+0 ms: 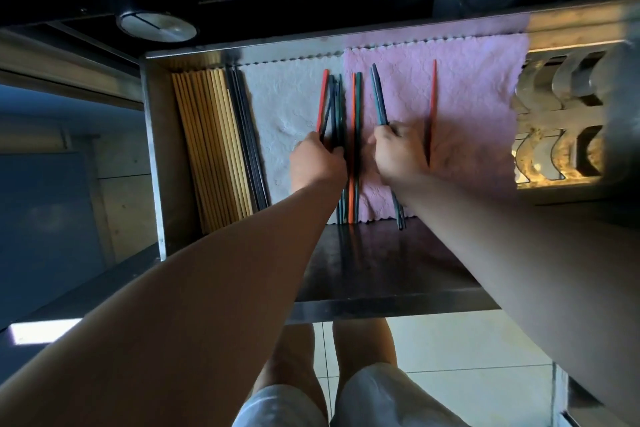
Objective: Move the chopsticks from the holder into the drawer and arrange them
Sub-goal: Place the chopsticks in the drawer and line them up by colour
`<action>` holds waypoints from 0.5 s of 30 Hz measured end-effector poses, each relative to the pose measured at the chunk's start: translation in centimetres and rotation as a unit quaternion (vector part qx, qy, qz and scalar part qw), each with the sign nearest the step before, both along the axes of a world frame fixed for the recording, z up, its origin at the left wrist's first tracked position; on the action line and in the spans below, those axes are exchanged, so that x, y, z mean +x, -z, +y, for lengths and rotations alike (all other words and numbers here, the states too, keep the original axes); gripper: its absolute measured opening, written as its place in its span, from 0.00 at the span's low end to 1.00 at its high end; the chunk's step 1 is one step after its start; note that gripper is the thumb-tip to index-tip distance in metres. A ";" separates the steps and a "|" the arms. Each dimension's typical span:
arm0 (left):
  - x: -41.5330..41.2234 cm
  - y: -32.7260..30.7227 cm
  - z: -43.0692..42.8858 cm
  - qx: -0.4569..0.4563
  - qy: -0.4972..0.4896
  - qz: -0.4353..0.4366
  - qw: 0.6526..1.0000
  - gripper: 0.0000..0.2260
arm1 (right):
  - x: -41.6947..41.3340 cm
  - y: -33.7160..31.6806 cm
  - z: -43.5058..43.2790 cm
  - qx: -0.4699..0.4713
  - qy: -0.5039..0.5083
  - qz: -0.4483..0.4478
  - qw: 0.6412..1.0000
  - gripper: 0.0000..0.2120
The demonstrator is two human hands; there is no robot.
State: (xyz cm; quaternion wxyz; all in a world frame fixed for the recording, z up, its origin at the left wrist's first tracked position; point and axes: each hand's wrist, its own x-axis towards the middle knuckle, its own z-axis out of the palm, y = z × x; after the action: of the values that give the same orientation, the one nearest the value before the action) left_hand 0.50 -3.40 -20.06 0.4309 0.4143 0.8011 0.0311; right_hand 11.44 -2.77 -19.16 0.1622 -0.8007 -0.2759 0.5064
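Observation:
An open steel drawer (154,156) holds a white cloth (280,104) and a pink cloth (474,107). My left hand (317,163) grips a bundle of dark blue and green chopsticks (334,104) over the seam between the cloths, beside an orange chopstick (322,97). My right hand (398,156) grips a pair of blue chopsticks (378,94) on the pink cloth. Between my hands lie an orange chopstick (352,121) and a green one (357,104). A lone orange chopstick (432,107) lies right of my right hand.
Wooden chopsticks (207,142) are lined up along the drawer's left side, with dark ones (247,142) next to them. A metal rack with curved slots (561,121) fills the right end. Dark countertop with a round lid (157,26) sits behind. Tiled floor lies below.

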 end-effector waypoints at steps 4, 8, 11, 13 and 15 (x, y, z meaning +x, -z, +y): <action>1.0 -0.1 0.5 -0.043 0.018 0.026 0.999 0.07 | 0.2 0.4 -0.2 -0.002 -0.017 -0.012 1.000 0.11; 1.3 -0.6 1.4 -0.074 0.015 0.028 0.997 0.04 | -0.1 0.7 -0.4 -0.027 -0.006 0.009 1.000 0.14; 1.1 -0.8 1.7 -0.091 0.016 0.005 0.996 0.04 | -0.2 0.8 -0.5 -0.021 -0.012 -0.012 1.000 0.15; 0.8 -0.9 1.6 -0.084 0.006 -0.017 0.996 0.04 | -0.2 1.0 -0.5 -0.013 -0.033 -0.036 0.999 0.14; 0.3 -1.2 1.3 -0.069 -0.004 -0.032 0.997 0.05 | -0.4 1.0 -0.5 -0.001 -0.061 -0.059 0.996 0.11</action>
State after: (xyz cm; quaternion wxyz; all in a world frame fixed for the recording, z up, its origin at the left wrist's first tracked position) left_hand 0.80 -2.12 -18.85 0.4838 0.3788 0.7889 -0.0095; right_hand 11.03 -3.28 -20.20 0.1139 -0.8108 -0.3328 0.4678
